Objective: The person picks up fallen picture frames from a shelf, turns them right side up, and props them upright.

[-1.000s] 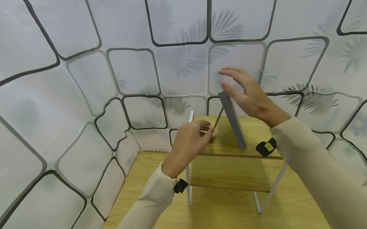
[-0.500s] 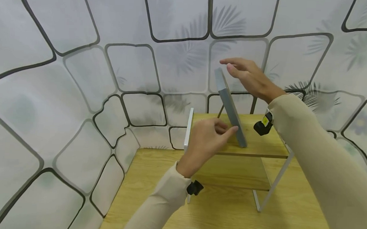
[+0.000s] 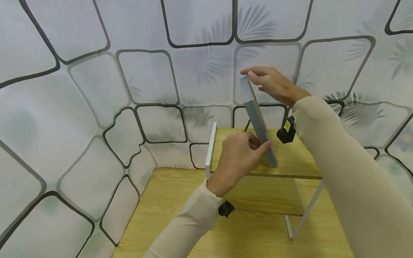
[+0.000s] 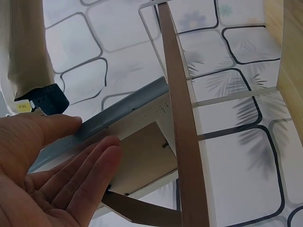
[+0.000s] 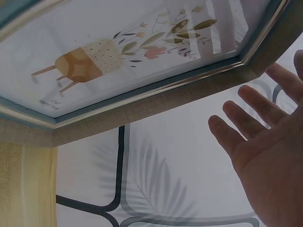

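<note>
A picture frame (image 3: 260,125) with grey-blue sides leans on the upper board of a small wooden shelf (image 3: 295,158), its edge toward me. Its printed front, a vase with flowers, shows in the right wrist view. The brown back panel (image 4: 149,156) and a prop leg (image 4: 142,209) appear in the left wrist view. My left hand (image 3: 236,153) is at the frame's lower near side, thumb by the edge and fingers beside the back; their contact is unclear. At the top corner, my right hand (image 3: 275,84) has its fingers extended over and beside the frame (image 5: 156,106).
White metal legs (image 3: 306,210) carry the shelf, with a lower board (image 3: 259,193) beneath. It stands on a wood-patterned surface (image 3: 175,208). Patterned wall covering (image 3: 149,80) rises behind and at the left.
My left hand has moved right, from the prop leg to the frame's lower side. My right hand lifted off the top, then came back down to the top corner. The frame stands slightly more upright.
</note>
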Demonstrator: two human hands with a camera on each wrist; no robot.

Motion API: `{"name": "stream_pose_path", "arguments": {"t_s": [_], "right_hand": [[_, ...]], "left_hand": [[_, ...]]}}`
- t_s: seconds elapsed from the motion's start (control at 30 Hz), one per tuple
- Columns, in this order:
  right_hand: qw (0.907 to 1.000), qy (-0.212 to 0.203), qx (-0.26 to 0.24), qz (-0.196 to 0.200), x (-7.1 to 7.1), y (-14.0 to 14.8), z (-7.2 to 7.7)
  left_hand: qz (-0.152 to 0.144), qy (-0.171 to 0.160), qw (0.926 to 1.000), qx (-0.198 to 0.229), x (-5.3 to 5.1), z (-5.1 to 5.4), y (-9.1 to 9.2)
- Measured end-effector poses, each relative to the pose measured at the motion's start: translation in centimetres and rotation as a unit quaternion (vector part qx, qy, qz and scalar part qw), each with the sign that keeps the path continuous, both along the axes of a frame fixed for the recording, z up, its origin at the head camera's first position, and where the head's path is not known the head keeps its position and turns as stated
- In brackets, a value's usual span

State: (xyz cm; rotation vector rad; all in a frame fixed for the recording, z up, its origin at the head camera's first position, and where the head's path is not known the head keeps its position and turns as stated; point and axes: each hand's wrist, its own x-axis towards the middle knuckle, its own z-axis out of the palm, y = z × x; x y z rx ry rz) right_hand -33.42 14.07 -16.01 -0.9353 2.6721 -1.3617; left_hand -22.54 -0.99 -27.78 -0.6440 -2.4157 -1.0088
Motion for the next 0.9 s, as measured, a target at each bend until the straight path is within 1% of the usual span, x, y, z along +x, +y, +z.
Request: {"name": "stream_pose_path", "arguments": {"t_s": [0.13,0.3,0.7,0.9], "right_hand": [[0.9997,-0.024,-0.004,0.003,-0.07,-0.35,0.05],[0.9994,-0.034,-0.009,-0.003,-0.17,-0.68,-0.09],[0.9994,-0.027,-0.016,-0.010,-0.02,-0.51,-0.18],[0.9997,-0.012,-0.014,-0.018,-0.03,0.02,-0.34]], "left_hand": [[-0.002,-0.001,1.0000,0.002,-0.08,0.04,0.03],[-0.002,-0.004,1.0000,0.003,-0.10,0.07,0.00],[-0.004,0.000,1.0000,0.003,-0.13,0.07,-0.09],[-0.007,-0.004,1.0000,0.001,-0.08,0.12,-0.21]]}}
